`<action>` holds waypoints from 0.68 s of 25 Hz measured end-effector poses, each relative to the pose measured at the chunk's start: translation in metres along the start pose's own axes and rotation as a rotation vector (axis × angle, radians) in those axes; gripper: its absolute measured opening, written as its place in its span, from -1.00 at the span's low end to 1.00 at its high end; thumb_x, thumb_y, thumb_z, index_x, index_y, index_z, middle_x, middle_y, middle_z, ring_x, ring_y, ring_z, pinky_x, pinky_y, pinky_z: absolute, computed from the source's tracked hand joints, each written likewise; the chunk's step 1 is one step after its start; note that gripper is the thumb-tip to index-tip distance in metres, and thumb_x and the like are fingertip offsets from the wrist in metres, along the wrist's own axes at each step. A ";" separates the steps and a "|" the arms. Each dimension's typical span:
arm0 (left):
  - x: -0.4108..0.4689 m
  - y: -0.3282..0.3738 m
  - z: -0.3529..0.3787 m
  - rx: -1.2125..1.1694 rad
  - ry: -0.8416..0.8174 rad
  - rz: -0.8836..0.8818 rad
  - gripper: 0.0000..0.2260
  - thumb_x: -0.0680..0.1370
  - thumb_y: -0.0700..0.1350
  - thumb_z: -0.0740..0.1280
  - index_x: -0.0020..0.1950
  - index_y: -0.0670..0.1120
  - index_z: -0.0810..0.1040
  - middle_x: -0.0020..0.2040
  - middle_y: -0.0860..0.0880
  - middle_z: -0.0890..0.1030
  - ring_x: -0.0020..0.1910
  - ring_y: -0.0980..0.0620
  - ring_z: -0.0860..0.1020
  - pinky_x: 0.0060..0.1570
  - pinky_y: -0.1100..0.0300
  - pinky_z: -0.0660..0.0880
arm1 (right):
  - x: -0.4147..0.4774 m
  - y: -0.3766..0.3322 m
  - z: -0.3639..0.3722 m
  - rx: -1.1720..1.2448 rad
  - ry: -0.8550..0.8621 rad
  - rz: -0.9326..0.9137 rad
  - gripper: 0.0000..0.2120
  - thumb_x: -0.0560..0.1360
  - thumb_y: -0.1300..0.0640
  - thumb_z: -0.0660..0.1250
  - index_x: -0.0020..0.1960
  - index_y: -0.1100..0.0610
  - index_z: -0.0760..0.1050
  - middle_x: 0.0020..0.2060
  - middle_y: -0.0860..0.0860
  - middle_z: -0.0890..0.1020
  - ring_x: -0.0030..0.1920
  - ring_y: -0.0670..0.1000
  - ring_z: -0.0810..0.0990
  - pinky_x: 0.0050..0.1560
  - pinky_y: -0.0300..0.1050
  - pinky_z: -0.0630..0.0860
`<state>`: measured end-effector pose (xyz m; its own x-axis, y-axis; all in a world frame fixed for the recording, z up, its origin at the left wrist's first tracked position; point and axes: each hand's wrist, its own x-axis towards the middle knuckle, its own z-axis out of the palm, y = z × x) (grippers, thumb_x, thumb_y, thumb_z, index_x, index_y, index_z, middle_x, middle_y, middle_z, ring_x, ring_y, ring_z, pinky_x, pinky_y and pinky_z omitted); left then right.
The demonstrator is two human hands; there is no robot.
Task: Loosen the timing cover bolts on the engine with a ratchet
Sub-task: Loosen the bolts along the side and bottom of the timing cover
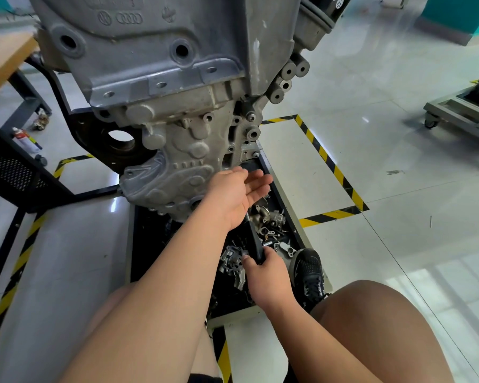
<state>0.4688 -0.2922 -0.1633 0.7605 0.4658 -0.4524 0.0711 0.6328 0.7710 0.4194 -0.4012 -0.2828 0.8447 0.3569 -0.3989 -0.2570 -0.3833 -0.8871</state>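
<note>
The right hand (268, 275) grips the ratchet (256, 244) by its black handle, just near of the timing cover (172, 175). The left hand (235, 194), fingers straight, covers its far end. The tool is probably rigid and heavy; the handle end should give the most leverage.

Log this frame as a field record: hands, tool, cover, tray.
left hand: open, fingers straight, by the timing cover's lower edge
right hand: grips the ratchet by its black handle
ratchet head: hidden behind the left hand
bolt contact: cannot tell
parts tray: under the engine, holds loose metal parts
shoe: at the tray's right edge
</note>
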 end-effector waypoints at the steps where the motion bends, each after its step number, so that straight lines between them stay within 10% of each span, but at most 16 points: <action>1: 0.000 0.001 0.000 -0.006 -0.009 0.011 -0.92 0.67 -0.29 0.06 0.11 -0.21 0.32 -0.30 -0.13 0.59 -0.43 -0.01 0.64 -0.47 0.21 0.56 | 0.000 0.000 0.000 -0.001 0.001 0.001 -0.87 0.55 0.05 0.27 0.08 0.02 0.49 -0.34 -0.08 0.54 -0.41 -0.07 0.45 -0.36 -0.18 0.35; 17: 0.010 0.010 0.003 -0.444 0.084 -0.099 -0.83 0.64 -0.21 0.19 -0.10 -0.22 0.48 -0.22 -0.06 0.53 -0.28 0.10 0.52 -0.27 0.21 0.49 | 0.001 0.002 -0.001 -0.015 0.006 -0.006 -0.88 0.55 0.05 0.28 0.05 0.04 0.49 -0.32 -0.06 0.54 -0.41 -0.07 0.45 -0.37 -0.17 0.35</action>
<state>0.4790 -0.2832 -0.1593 0.7077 0.4265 -0.5633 -0.1566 0.8721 0.4636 0.4201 -0.4022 -0.2850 0.8492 0.3537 -0.3921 -0.2449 -0.3940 -0.8859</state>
